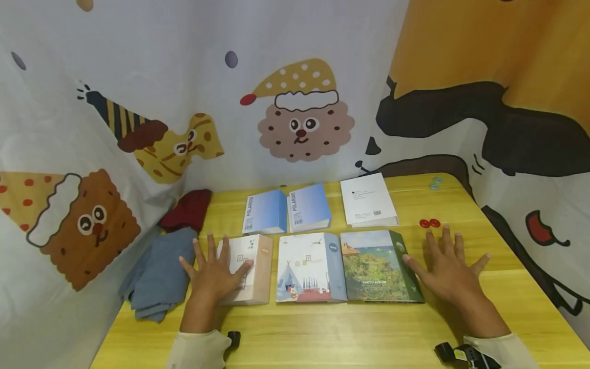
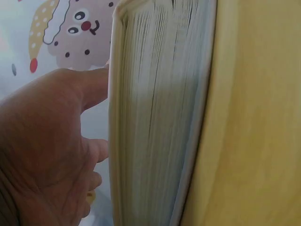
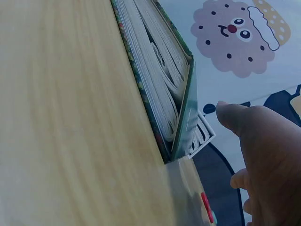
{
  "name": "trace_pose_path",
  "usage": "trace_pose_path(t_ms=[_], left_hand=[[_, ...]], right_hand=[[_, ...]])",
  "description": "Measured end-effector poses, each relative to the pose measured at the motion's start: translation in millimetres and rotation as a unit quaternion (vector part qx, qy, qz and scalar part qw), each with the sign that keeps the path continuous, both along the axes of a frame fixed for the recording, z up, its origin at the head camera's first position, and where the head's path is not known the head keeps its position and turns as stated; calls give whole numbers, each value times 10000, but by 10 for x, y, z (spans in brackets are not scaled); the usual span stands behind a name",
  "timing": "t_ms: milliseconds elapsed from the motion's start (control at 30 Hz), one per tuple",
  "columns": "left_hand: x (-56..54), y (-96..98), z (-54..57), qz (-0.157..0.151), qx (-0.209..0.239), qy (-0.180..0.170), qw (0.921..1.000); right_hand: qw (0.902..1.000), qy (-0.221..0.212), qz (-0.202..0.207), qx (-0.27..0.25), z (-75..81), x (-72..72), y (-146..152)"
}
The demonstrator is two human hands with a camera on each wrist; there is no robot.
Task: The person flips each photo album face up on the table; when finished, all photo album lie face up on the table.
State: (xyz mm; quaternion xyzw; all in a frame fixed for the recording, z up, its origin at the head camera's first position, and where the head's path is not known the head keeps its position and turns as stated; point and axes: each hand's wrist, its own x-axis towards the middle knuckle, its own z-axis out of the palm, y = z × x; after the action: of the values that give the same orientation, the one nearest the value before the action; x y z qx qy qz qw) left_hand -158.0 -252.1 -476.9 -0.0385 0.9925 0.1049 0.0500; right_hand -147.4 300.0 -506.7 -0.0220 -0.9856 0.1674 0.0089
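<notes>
Fingers spread, my left hand [image 1: 214, 279] lies over the front-left photo album [image 1: 262, 271], which has a cream cover and a pink spine. In the left wrist view the thumb of that hand [image 2: 47, 141] meets the cover of the album [image 2: 155, 117]. To its right lie a white album with a tent picture [image 1: 308, 266] and a landscape-covered photo album [image 1: 375, 266] with a green spine. My right hand [image 1: 451, 271], also spread, is just right of the green spine and holds nothing. The right wrist view shows its thumb apart from the green album [image 3: 186, 113].
Behind stand two blue Polaroid albums [image 1: 269, 210] and a white album [image 1: 369, 200]. Two red rings [image 1: 429, 223] and two teal rings [image 1: 435, 184] lie at right. Blue-grey cloth [image 1: 163, 271] and dark red cloth [image 1: 189, 210] lie left. A printed curtain [image 1: 207, 31] borders the table.
</notes>
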Motion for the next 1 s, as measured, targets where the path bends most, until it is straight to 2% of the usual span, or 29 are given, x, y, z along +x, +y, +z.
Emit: trace_pose_path(t_ms=[200, 333, 533, 800, 1000], left_hand=[[-15, 182, 12, -233, -62, 253, 9994], [-11, 395, 27, -550, -181, 478, 9972], [53, 795, 92, -1157, -153, 780, 9901], [150, 1461, 255, -2030, -219, 771, 9759], [197, 1899, 340, -2477, 58, 612, 9669]], right_hand=[[9999, -91, 79, 4, 44, 17, -4], [9995, -17, 301, -47, 61, -15, 5], [9962, 189, 778, -340, 55, -107, -4], [9855, 260, 1458, -831, 64, -292, -22], [9741, 298, 1878, -1226, 50, -383, -10]])
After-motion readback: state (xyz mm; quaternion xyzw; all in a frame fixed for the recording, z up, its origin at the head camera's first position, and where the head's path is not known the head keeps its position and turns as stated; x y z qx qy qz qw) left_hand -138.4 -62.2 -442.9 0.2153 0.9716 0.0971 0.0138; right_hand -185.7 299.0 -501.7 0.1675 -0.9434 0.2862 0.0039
